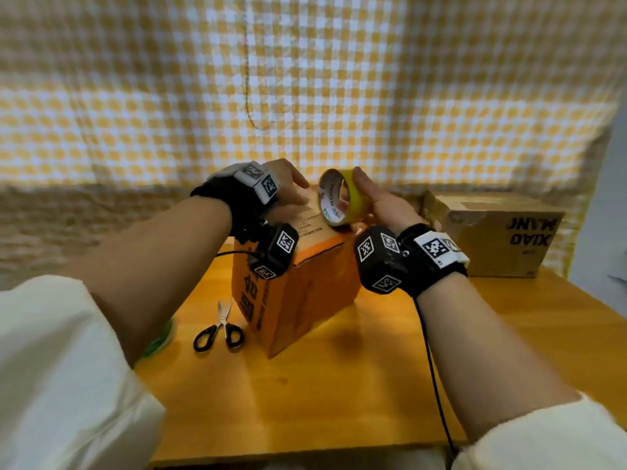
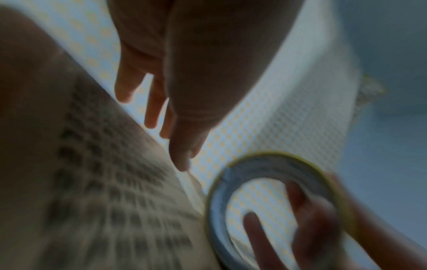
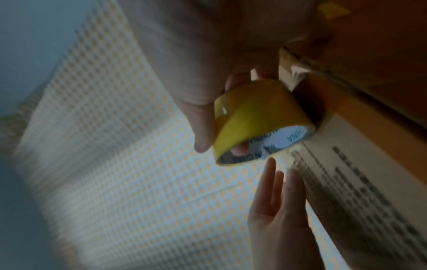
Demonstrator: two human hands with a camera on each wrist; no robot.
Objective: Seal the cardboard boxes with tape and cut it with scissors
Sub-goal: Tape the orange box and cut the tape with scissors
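The orange cardboard box (image 1: 298, 283) with the pale printed label on its lid stands in the middle of the wooden worktop (image 1: 339, 385), one corner turned toward me. Left of it lie the black-handled steel scissors (image 1: 220, 329), blades shut, just beside the box's lower edge and untouched.

My left hand (image 1: 288, 189) rests flat on the lid, fingers (image 2: 150, 109) straight and relaxed, holding the flaps down; it grips nothing. Just to its right, my right hand (image 1: 376, 201) grips the roll of glossy yellow packing tape (image 1: 341, 198), thumb on the outer band and fingers (image 3: 240, 150) curled through the white printed core. The roll stands on edge, tilted, at the lid's far right side.

I judge the step in hand is starting the strip. To do it well I should find the free end, press it firmly over the edge, then draw the roll straight along the seam while my left palm smooths behind it.

The tape looks slick and thin; the cardboard matte and stiff. Farther right, well apart, a brown cardboard box (image 1: 495, 235) with dark lettering waits.
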